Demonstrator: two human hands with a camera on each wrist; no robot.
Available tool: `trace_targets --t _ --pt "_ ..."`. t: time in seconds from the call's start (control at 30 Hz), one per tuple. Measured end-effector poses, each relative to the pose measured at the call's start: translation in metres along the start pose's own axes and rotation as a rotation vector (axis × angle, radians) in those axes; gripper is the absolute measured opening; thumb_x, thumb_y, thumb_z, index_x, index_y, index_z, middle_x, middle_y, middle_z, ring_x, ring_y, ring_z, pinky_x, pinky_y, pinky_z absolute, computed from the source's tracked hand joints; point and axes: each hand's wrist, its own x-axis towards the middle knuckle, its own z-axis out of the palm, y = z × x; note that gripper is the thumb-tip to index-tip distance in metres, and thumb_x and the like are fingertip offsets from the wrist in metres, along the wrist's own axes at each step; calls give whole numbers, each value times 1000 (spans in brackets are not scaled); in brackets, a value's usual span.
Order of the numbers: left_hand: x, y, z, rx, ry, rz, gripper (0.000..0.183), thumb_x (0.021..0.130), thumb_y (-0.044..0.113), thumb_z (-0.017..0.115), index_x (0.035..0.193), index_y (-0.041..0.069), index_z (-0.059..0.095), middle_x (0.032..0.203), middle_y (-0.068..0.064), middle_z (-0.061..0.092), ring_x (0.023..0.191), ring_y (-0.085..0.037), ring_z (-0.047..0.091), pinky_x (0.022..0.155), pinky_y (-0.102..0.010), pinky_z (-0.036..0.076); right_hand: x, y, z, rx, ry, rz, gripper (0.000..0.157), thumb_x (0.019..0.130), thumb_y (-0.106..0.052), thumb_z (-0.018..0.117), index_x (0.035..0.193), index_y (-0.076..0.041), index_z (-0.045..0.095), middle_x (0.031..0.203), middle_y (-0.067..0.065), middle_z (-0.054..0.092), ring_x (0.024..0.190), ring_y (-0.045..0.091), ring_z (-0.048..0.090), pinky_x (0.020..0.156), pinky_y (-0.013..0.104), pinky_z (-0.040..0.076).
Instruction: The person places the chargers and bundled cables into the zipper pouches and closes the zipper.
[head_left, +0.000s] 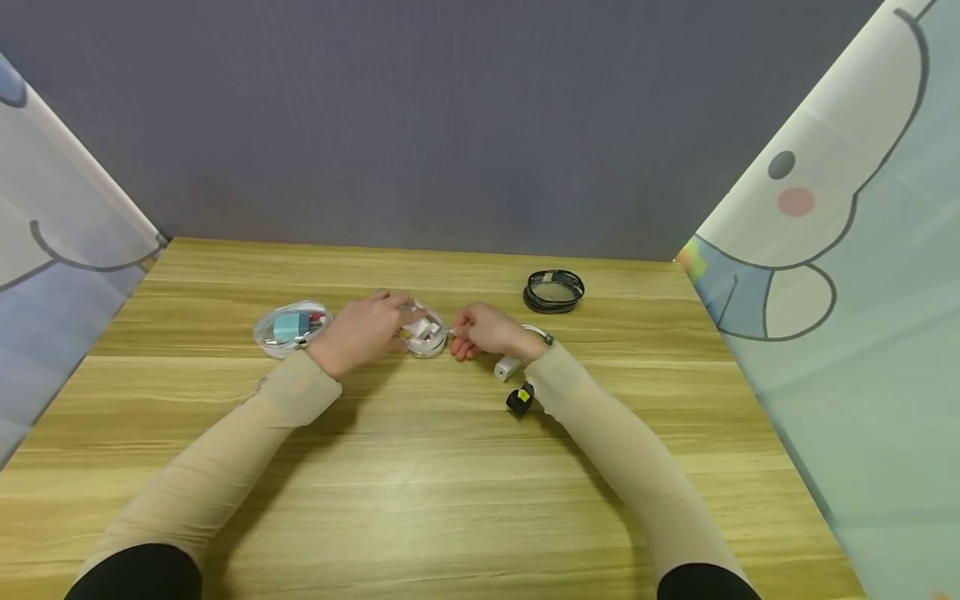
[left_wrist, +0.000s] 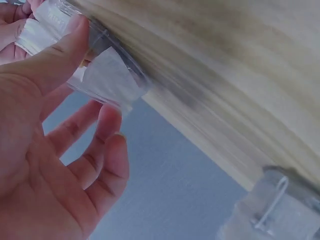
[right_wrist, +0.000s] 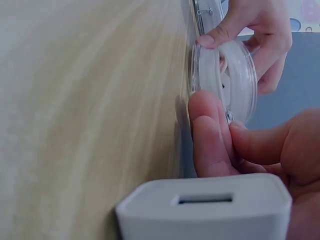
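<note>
A clear round case [head_left: 429, 343] with white pieces inside lies between my two hands. My left hand [head_left: 367, 329] grips its left side, with the thumb on one face; in the left wrist view the case [left_wrist: 114, 75] tilts within that grasp. On the opposite rim, my right hand [head_left: 487, 330] pinches a small clasp-like part between thumb and forefinger, as the right wrist view of the case [right_wrist: 241, 82] shows. What exactly sits inside is partly hidden by fingers and plastic. A white USB charger [head_left: 507, 368] rests on the table just below my right wrist.
Another clear round case [head_left: 291, 327], holding a light-blue charger, lies left of my left hand. A coiled black cable [head_left: 553, 292] sits at the back right. Near the right sleeve is a small black object [head_left: 520, 400] with a yellow mark. A grey panel [head_left: 420, 125] stands behind the table.
</note>
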Motion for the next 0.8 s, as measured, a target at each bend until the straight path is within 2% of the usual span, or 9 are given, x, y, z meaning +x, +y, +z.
trace_targets --t 0.37,0.53,0.63,0.8 --pt "2 5 2 -4 -28 -55 71 77 35 86 141 16 59 131 -14 57 109 -35 58 62 -43 58 -9 -1 2 -16 -54 -5 14 105 -3 47 107 7 56 91 17 70 74 21 69 69 32 58" --pt "4 8 4 -48 5 -64 70 77 32 87 138 11 61 123 -14 59 101 -34 60 58 -39 57 -10 -1 5 -44 -108 -29 15 104 -4 48 107 8 56 90 16 71 75 21 70 70 32 59" --pt "5 8 5 -61 29 -70 69 76 31 87 136 8 63 117 -13 59 94 -31 60 56 -36 55 -9 -1 7 -33 -111 -39 15 105 -4 48 107 8 56 90 16 71 75 21 70 69 32 59" --pt "7 11 4 -62 14 -89 67 78 34 86 136 7 63 114 -12 58 89 -28 58 54 -36 53 -12 -4 12 13 -113 -32 14 104 -3 48 108 9 55 90 18 71 75 23 71 69 33 59"
